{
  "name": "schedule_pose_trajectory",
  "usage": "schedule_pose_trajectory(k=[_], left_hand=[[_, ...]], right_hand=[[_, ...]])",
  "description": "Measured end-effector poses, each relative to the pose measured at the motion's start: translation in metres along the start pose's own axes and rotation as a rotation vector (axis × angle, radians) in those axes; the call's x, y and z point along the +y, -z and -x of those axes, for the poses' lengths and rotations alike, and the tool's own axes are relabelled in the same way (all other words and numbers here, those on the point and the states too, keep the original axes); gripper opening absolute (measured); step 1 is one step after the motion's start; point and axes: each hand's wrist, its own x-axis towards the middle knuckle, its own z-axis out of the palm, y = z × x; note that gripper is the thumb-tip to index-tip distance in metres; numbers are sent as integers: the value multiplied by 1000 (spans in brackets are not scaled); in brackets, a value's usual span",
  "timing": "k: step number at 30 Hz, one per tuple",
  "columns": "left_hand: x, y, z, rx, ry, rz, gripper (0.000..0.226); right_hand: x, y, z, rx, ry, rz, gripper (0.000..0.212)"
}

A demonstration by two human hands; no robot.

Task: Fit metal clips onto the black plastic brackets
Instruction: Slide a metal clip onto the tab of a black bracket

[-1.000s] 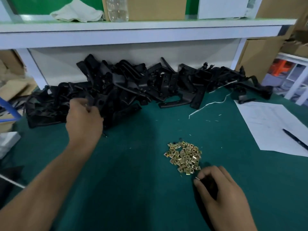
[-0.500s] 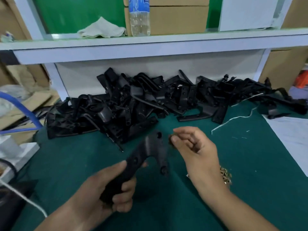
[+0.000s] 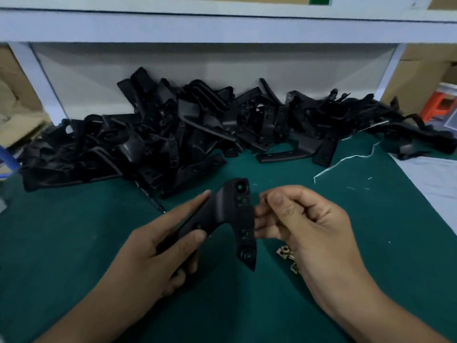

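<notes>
2 bare hands (image 3: 153, 253), sleeveless forearms.

Open green tabletop (image 3: 74, 243) left and front of the hands, walled at the back by a bracket heap (image 3: 197, 134) under a low shelf (image 3: 222, 26), with clips (image 3: 286, 253) near right and paper (image 3: 432, 174) far right.

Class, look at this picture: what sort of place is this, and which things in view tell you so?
Most likely a factory assembly bench. A big heap of identical black plastic brackets lies on a green work mat, loose metal clips wait beside the hands, and cardboard boxes stand behind.
</notes>
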Motion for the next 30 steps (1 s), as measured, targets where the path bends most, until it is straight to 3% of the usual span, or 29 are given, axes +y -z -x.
schedule_pose_trajectory(k=[13,17,20,30], left_hand=[[3,-5,6,-2,-22,-87,51],[4,-8,6,-21,-25,-124,51],[3,-10,5,-24,-32,-175,50],[-6,-15,12,72,-231,-449,53]], right_hand=[[-4,1,1,-69,44,106,13],[-7,2,2,-27,66,247,14],[-8,2,2,-22,70,200,10],[-9,3,3,-86,31,164,12]])
